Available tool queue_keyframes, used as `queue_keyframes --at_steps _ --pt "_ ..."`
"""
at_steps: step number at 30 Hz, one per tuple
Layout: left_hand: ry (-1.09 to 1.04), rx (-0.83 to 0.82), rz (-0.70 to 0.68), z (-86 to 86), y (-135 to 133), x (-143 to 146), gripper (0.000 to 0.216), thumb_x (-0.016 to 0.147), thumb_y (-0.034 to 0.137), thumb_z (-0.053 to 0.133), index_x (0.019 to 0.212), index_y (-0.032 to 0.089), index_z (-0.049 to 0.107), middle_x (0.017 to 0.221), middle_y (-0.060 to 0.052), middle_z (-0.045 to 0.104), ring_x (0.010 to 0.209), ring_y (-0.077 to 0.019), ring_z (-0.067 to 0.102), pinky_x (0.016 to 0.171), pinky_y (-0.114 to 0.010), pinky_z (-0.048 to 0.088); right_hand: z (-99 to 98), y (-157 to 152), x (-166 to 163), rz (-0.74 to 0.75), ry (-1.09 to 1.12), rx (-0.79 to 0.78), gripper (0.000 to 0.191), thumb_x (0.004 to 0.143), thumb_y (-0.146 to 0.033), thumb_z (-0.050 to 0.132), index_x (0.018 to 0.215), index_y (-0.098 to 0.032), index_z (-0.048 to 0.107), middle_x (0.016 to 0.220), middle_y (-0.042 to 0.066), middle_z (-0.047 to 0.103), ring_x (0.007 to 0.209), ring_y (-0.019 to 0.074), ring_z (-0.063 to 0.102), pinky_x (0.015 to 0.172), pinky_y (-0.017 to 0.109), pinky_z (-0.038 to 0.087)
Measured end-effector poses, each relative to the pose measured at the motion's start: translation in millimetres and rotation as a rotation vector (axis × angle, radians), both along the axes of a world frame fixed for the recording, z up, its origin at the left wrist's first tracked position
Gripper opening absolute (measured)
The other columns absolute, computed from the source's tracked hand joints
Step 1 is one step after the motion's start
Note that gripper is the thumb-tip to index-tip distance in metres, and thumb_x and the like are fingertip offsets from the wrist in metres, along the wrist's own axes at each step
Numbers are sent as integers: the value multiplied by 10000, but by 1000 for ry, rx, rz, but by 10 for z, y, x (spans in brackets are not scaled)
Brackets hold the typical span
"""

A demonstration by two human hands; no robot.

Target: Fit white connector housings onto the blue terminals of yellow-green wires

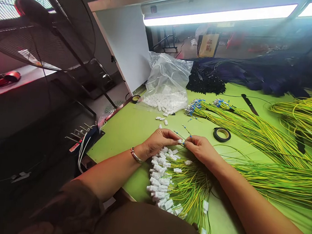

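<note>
Over the green table [133, 129] my left hand [157, 142] pinches a small white connector [180, 141] at its fingertips. My right hand [201, 148] meets it there, gripping thin yellow-green wires with blue terminals [188, 131] that stick up from between the fingers. Below both hands lies a fan of finished wires with white connectors [161, 179] on their ends. A silver bracelet sits on my left wrist.
A clear bag of white connectors [166, 85] stands at the back, with loose ones [162, 119] before it. Long yellow-green wire bundles [253, 129] cross the right side. A tape roll [222, 134], a knife [249, 104], black parts [205, 81] and a fan [41, 23] at left are also present.
</note>
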State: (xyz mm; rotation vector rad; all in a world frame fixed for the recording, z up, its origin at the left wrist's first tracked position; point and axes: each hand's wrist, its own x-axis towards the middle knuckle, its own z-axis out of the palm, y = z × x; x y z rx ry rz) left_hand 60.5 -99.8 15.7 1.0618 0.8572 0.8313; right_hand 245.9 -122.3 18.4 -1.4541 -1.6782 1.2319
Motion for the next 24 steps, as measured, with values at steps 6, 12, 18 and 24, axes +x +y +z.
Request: queue_keyframes --at_steps 6,12,18,24 --pt "73 177 33 6 -9 31 192 588 246 812 726 133 741 798 -74 728 766 -153 650 789 -282 504 44 -8 12 9 41 -48 274 699 -431 504 639 -168 546 551 -39 409 527 97 330 490 235 264" --pt "110 204 45 36 -8 37 189 590 265 809 702 132 734 789 -78 725 759 -158 651 785 -290 510 80 3 45 54 75 -91 300 705 -460 525 634 -170 542 526 -50 397 499 89 316 473 234 246" --pt "63 150 85 -25 20 19 187 574 218 804 736 150 742 809 -60 726 774 -153 644 799 -286 504 86 30 61 46 189 -253 285 701 -446 554 604 -188 485 479 -79 327 418 61 227 408 231 148" --pt "72 222 82 -37 20 12 102 630 202 766 720 164 738 862 -63 730 823 -154 650 833 -290 503 89 58 54 35 239 -341 249 689 -396 571 587 -188 478 457 -86 329 374 49 208 371 225 115"
